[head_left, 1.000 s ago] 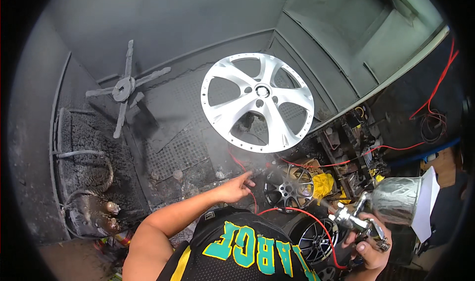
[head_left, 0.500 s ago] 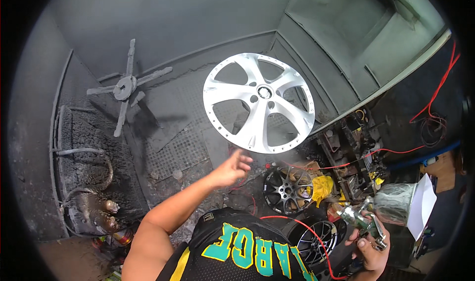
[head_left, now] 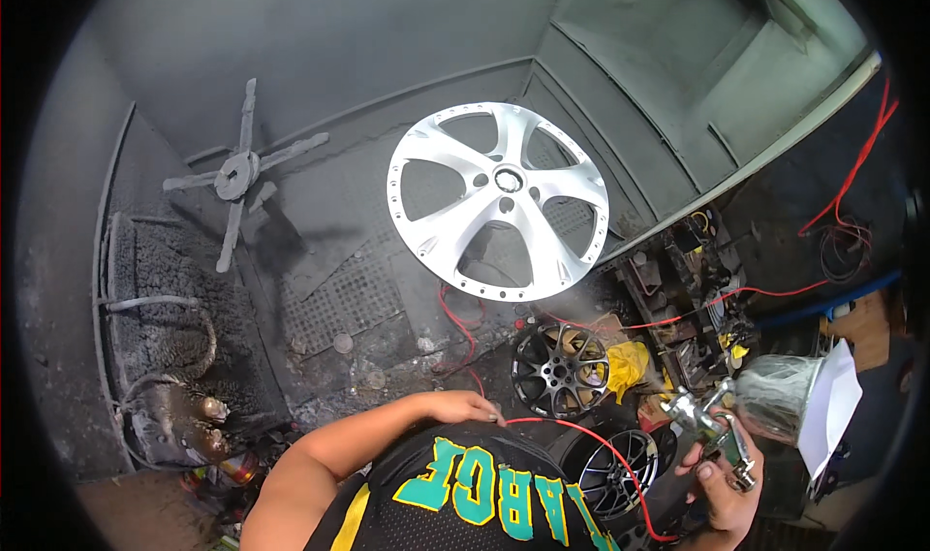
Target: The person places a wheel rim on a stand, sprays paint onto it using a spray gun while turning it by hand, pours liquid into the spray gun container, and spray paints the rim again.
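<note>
A silver five-spoke wheel face is held up before me, with small holes along its rim. My left hand is drawn in at my chest, below the wheel and apart from it. Its fingers are curled where a red hose passes, and they look closed on it, though the grip is partly hidden. At the lower right, my right hand grips a metal spray gun by its handle. A translucent cup with white paper around its rim is attached to the gun.
Two dark wheels, one black multi-spoke and one lower down, lie below the silver one. A grey cross-shaped stand is at left. Grey booth walls rise behind. A cluttered rack and yellow cloth are at right.
My left hand has moved from the wheel's lower rim down to the hose at my chest. The silver wheel's spokes have turned to a new position. My right hand stays on the spray gun.
</note>
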`<act>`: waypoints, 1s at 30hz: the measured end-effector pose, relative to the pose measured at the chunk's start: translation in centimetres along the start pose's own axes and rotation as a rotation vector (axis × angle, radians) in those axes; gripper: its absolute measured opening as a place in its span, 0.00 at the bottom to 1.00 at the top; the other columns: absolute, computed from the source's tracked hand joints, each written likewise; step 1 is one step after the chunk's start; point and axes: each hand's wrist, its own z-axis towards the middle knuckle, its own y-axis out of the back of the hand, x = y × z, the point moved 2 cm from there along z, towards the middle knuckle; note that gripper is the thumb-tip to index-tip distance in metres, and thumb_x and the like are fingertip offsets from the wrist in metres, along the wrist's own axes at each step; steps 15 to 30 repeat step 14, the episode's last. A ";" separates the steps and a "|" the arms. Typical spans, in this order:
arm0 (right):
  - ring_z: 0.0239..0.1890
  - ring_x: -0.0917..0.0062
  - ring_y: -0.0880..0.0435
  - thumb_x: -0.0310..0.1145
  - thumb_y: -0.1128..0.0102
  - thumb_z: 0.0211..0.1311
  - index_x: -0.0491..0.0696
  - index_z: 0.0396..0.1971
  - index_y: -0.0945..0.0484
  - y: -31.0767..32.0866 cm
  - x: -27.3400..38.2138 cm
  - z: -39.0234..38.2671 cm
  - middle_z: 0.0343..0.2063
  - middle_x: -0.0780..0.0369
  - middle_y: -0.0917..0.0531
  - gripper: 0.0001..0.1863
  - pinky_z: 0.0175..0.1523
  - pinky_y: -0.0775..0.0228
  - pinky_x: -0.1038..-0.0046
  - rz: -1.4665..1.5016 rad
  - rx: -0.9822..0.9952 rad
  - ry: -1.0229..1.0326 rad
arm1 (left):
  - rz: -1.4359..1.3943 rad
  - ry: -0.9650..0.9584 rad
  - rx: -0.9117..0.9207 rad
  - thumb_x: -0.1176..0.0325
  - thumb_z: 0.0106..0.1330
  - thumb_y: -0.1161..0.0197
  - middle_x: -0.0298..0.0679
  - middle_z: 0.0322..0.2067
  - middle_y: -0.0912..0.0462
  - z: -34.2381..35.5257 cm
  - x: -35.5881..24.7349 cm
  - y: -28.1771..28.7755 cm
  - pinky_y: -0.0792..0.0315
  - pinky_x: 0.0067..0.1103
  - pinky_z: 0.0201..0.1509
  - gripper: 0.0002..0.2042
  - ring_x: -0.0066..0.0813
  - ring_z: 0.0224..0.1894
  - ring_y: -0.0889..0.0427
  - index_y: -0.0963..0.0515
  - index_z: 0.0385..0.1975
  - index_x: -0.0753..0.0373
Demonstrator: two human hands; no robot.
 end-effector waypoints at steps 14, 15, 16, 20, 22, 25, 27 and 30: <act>0.34 0.70 0.14 0.42 0.27 0.49 0.37 0.65 0.36 -5.1 3.8 6.6 0.36 0.57 0.16 0.45 0.27 0.27 0.81 0.137 0.197 0.119 | 0.337 0.323 -0.327 0.58 0.68 0.40 0.43 0.53 0.18 -1.3 4.8 3.8 0.32 0.29 0.63 0.21 0.35 0.56 0.21 0.24 0.58 0.60; 0.34 0.70 0.14 0.42 0.27 0.49 0.37 0.65 0.36 -5.1 3.8 6.6 0.36 0.57 0.16 0.45 0.27 0.27 0.81 0.137 0.197 0.119 | 0.337 0.323 -0.327 0.58 0.68 0.40 0.43 0.53 0.18 -1.3 4.8 3.8 0.32 0.29 0.63 0.21 0.35 0.56 0.21 0.24 0.58 0.60; 0.34 0.70 0.14 0.42 0.27 0.49 0.37 0.65 0.36 -5.1 3.8 6.6 0.36 0.57 0.16 0.45 0.27 0.27 0.81 0.137 0.197 0.119 | 0.337 0.323 -0.327 0.58 0.68 0.40 0.43 0.53 0.18 -1.3 4.8 3.8 0.32 0.29 0.63 0.21 0.35 0.56 0.21 0.24 0.58 0.60; 0.34 0.70 0.14 0.42 0.27 0.49 0.37 0.65 0.36 -5.1 3.8 6.6 0.36 0.57 0.16 0.45 0.27 0.27 0.81 0.137 0.197 0.119 | 0.337 0.323 -0.327 0.58 0.68 0.40 0.43 0.53 0.18 -1.3 4.8 3.8 0.32 0.29 0.63 0.21 0.35 0.56 0.21 0.24 0.58 0.60; 0.34 0.70 0.14 0.42 0.27 0.49 0.37 0.65 0.36 -5.1 3.8 6.6 0.36 0.57 0.16 0.45 0.27 0.27 0.81 0.137 0.197 0.119 | 0.337 0.323 -0.327 0.58 0.68 0.40 0.43 0.53 0.18 -1.3 4.8 3.8 0.32 0.29 0.63 0.21 0.35 0.56 0.21 0.24 0.58 0.60; 0.34 0.70 0.14 0.42 0.27 0.49 0.37 0.65 0.36 -5.1 3.8 6.6 0.36 0.57 0.16 0.45 0.27 0.27 0.81 0.137 0.197 0.119 | 0.337 0.323 -0.327 0.58 0.68 0.40 0.43 0.53 0.18 -1.3 4.8 3.8 0.32 0.29 0.63 0.21 0.35 0.56 0.21 0.24 0.58 0.60; 0.34 0.70 0.14 0.42 0.27 0.49 0.37 0.65 0.36 -5.1 3.8 6.6 0.36 0.57 0.16 0.45 0.27 0.27 0.81 0.137 0.197 0.119 | 0.337 0.323 -0.327 0.58 0.68 0.40 0.43 0.53 0.18 -1.3 4.8 3.8 0.32 0.29 0.63 0.21 0.35 0.56 0.21 0.24 0.58 0.60; 0.34 0.70 0.14 0.42 0.27 0.49 0.37 0.65 0.36 -5.1 3.8 6.6 0.36 0.57 0.16 0.45 0.27 0.27 0.81 0.137 0.197 0.119 | 0.337 0.323 -0.327 0.58 0.68 0.40 0.43 0.53 0.18 -1.3 4.8 3.8 0.32 0.29 0.63 0.21 0.35 0.56 0.21 0.24 0.58 0.60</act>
